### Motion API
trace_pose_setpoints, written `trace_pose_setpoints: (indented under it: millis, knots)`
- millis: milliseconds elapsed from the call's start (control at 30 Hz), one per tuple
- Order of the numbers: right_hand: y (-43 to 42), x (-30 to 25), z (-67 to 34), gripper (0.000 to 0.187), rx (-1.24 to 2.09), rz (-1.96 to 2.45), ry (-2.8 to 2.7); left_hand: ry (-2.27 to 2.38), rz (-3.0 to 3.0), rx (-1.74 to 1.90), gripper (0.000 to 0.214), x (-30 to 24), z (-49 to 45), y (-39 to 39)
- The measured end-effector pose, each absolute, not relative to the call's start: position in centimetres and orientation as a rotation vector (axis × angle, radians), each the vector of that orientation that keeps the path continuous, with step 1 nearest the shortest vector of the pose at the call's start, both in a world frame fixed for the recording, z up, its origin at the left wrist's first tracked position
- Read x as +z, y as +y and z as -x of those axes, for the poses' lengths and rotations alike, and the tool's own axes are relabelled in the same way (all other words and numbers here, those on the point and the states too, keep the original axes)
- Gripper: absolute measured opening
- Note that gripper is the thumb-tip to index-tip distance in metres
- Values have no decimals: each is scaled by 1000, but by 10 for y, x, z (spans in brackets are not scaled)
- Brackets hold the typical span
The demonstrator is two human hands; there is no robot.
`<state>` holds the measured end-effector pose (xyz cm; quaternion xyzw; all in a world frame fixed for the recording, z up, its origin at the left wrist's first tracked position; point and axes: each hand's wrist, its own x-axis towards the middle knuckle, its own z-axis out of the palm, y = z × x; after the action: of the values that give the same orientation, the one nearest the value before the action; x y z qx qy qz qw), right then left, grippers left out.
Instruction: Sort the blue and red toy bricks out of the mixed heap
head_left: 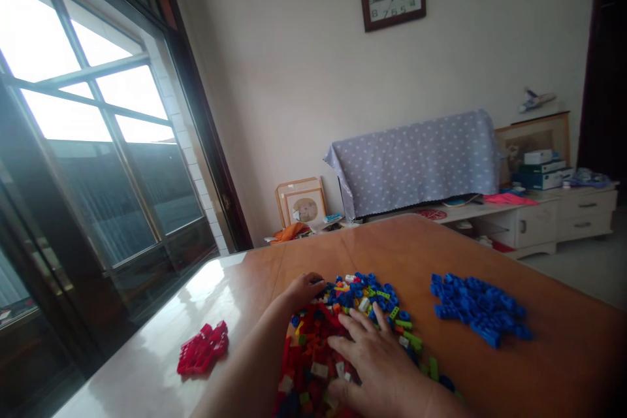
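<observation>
A mixed pile of toy building bricks (pixel 321 371) in red, blue, green, yellow and white lies on the table in front of me. My right hand (pixel 375 356) rests over the pile's right side, its fingers spread apart and touching the bricks. At the pile's far left edge is my left hand (pixel 304 290), with curled fingers against the blue bricks there. Its fingertips are partly hidden, so what they may hold does not show. My left forearm covers part of the pile's left side.
On the wooden table (pixel 392 248), a heap of blue bricks (pixel 477 307) lies to the right and a smaller heap of red bricks (pixel 203 349) to the left. Behind the table stands a low white cabinet (pixel 536 225). A large glass window (pixel 98 111) is on the left.
</observation>
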<state>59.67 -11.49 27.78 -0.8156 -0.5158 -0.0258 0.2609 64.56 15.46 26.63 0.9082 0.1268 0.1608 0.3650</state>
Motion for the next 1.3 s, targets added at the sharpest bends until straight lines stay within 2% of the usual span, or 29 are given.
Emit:
trace_pose_setpoints:
  millis: [300, 700, 900, 1000, 1133, 1300]
  knots:
    - [-116, 273, -592, 55, -88, 2212, -1390, 247, -2308, 208, 44, 263, -578, 160]
    - [-115, 280, -592, 60, 13, 2273, -1407, 341, -2232, 242, 39, 265, -522, 173]
    - [-114, 285, -589, 58, -64, 2211, -1386, 306, -2231, 334, 29, 266, -544, 178]
    - [-112, 285, -590, 49, -132, 2197, -1327, 286, -2263, 362, 27, 269, -570, 175]
    - [-108, 280, -596, 35, -231, 2281, -1173, 278, -2324, 333, 34, 270, -615, 166]
    - [-107, 270, -611, 36, -372, 2425, -1018, 249, -2416, 182, 36, 265, -666, 150]
